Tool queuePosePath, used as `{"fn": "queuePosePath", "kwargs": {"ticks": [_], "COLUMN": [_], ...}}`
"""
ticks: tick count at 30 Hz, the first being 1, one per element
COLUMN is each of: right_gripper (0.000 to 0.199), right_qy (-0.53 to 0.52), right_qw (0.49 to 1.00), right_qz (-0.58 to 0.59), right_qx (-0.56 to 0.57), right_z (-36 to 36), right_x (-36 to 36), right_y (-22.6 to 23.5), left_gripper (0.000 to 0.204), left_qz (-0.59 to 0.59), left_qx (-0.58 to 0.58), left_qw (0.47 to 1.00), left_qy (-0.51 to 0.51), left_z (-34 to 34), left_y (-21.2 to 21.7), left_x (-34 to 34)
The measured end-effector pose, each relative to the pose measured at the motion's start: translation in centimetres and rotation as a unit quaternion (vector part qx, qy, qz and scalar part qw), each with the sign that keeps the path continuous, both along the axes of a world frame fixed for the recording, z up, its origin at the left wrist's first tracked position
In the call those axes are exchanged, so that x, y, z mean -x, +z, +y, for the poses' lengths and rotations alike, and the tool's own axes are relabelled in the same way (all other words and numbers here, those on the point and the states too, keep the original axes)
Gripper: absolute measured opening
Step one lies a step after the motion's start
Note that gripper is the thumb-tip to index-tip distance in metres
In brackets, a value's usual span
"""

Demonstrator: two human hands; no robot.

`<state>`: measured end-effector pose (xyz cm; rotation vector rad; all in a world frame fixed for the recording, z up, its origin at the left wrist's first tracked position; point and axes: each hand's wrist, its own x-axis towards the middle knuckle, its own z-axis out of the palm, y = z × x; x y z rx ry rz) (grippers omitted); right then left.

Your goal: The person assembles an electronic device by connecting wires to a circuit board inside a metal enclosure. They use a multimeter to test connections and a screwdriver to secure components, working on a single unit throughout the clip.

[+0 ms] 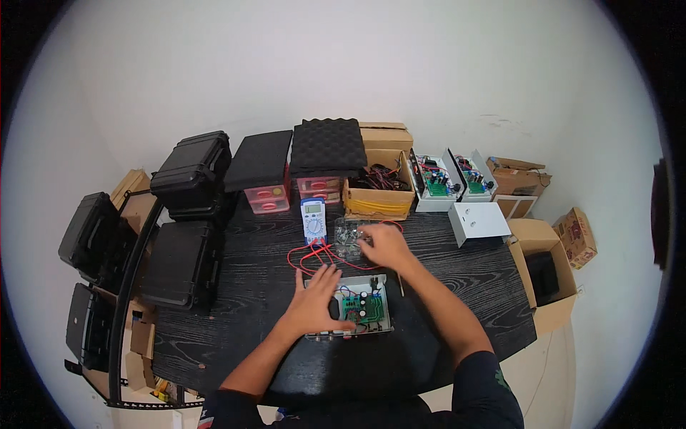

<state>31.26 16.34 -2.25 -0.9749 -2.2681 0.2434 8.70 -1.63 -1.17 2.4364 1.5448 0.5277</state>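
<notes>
An open white box (379, 287) with a green circuit board (361, 307) inside lies on the black table (236, 300) in front of me. My left hand (317, 300) rests flat on the box's left side, fingers spread. My right hand (384, 245) reaches farther back and touches a clear plastic case (348, 234), fingers curled over it; whether it grips anything is unclear. A blue and white multimeter (314, 220) lies just behind, with red and black leads (307, 256) trailing between the hands.
Black hard cases (191, 171) crowd the table's left side. Foam-topped pink drawer units (266, 193), a cardboard box of cables (379, 193) and open white boxes with boards (436, 182) line the back. A shut white box (479, 222) sits right. Cardboard boxes (547, 279) stand beyond the right edge.
</notes>
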Motion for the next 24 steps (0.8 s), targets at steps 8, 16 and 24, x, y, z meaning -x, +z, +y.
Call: {"fn": "queuePosePath", "kwargs": {"ticks": [8, 16, 24], "right_gripper": [0.014, 0.011, 0.020], "right_qy": [-0.003, 0.012, 0.003], "right_qw": [0.978, 0.947, 0.925], "right_qz": [-0.209, -0.319, -0.374], "right_qx": [0.009, -0.016, -0.064], "right_z": [5.9, 7.4, 7.5], "right_x": [4.0, 6.5, 5.8], "right_y": [-0.6, -3.4, -3.5], "left_gripper": [0.149, 0.145, 0.144], "left_qz": [0.121, 0.130, 0.128], "left_qx": [0.086, 0.083, 0.107], "left_qw": [0.988, 0.987, 0.984], "left_qy": [-0.034, -0.041, -0.059], "left_z": [-0.3, -0.2, 0.2], "left_y": [2.1, 2.4, 2.8], "left_x": [-0.8, -1.6, -1.7]}}
